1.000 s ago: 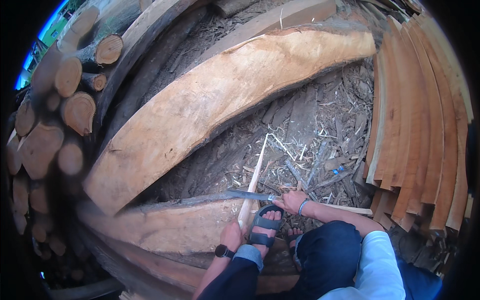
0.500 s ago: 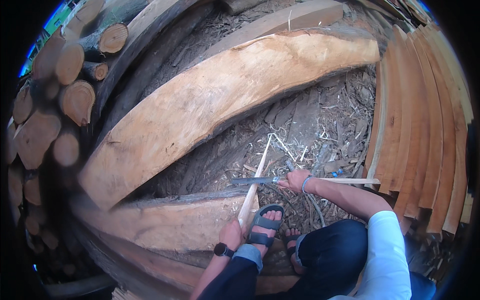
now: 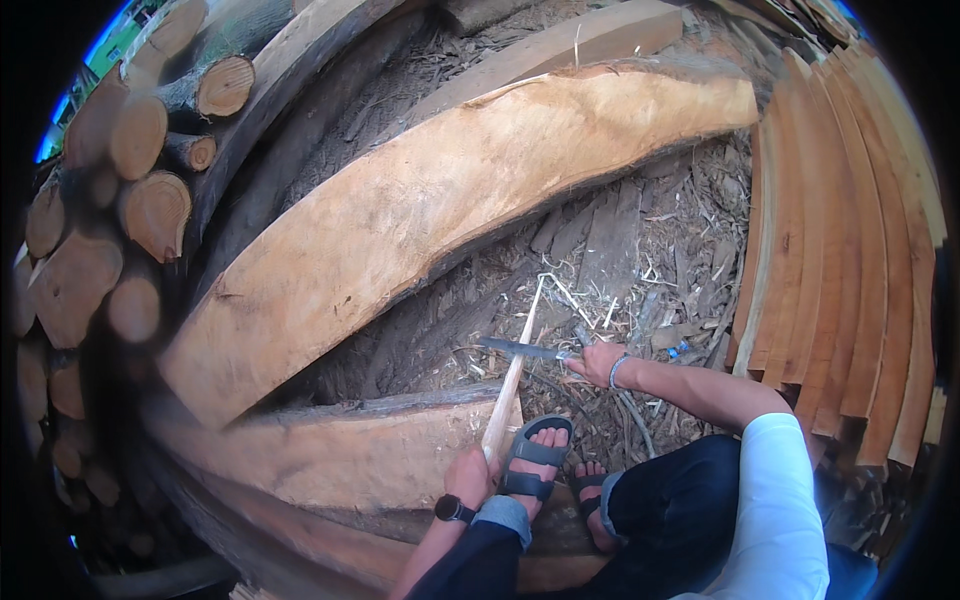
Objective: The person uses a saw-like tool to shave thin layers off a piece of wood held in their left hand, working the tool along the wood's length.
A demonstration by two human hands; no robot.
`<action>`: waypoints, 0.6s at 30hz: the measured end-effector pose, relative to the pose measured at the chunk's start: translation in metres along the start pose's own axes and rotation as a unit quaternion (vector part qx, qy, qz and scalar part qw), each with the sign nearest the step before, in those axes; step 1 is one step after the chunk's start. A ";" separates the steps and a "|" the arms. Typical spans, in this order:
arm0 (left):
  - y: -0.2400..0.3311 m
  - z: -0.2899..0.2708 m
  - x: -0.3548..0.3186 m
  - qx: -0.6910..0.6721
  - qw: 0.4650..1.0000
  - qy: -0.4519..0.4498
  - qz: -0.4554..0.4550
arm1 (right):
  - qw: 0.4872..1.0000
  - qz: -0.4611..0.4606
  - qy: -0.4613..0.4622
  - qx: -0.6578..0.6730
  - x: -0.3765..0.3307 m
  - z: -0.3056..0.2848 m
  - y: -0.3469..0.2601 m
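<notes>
In the head view, the left hand (image 3: 470,478) is closing around the lower end of a thin pale wooden stick (image 3: 510,375), which is leaning up and away over the edge of a slab of wood (image 3: 330,455) lying in front of the person. The right hand (image 3: 597,362) is gripping the handle of a long blade (image 3: 520,348), and the blade is lying across the stick about halfway up, touching it. A sandalled foot (image 3: 535,462) is resting just beside the stick's lower end. Wood chips and shavings (image 3: 640,270) are covering the ground beyond. A large sawn plank (image 3: 420,220) is stretching across behind, with stacked logs (image 3: 110,220) at the left and curved boards (image 3: 840,280) at the right.
</notes>
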State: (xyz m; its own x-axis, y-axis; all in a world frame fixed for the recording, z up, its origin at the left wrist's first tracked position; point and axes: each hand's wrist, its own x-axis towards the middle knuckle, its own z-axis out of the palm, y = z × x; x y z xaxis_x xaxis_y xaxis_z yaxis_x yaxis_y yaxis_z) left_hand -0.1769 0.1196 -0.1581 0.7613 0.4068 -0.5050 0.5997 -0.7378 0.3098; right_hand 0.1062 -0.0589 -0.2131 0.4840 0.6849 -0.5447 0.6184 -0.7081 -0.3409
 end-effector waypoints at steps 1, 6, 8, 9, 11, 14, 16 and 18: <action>-0.002 0.001 -0.003 -0.005 1.000 -0.005 -0.011 | 0.998 -0.034 -0.049 -0.014 -0.009 0.000 -0.019; -0.005 0.003 -0.002 -0.018 1.000 -0.011 -0.006 | 0.997 -0.070 -0.036 -0.023 -0.003 -0.003 -0.016; -0.004 0.001 -0.005 -0.017 1.000 -0.011 -0.006 | 1.000 -0.017 -0.006 0.005 0.011 -0.001 -0.003; -0.004 0.002 -0.007 -0.013 1.000 -0.008 -0.003 | 1.000 0.001 -0.005 0.011 0.014 0.001 0.005; -0.004 0.003 -0.004 -0.008 1.000 0.000 0.004 | 0.999 0.036 0.001 0.020 0.015 -0.007 0.013; -0.005 0.007 -0.002 -0.009 1.000 0.002 0.008 | 0.999 -0.023 -0.024 0.006 -0.009 0.002 -0.015; -0.002 0.009 -0.004 -0.018 1.000 0.010 -0.007 | 0.997 -0.067 -0.027 -0.026 -0.017 0.010 -0.021; -0.010 0.011 -0.003 -0.010 1.000 0.016 -0.005 | 0.996 -0.077 -0.014 -0.047 -0.014 -0.005 -0.015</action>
State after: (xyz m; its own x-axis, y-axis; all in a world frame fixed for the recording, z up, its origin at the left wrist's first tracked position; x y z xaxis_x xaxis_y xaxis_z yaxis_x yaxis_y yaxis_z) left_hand -0.1885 0.1198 -0.1686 0.7625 0.4307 -0.4829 0.6118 -0.7227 0.3215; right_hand 0.0931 -0.0566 -0.1967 0.3628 0.7781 -0.5127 0.7392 -0.5753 -0.3500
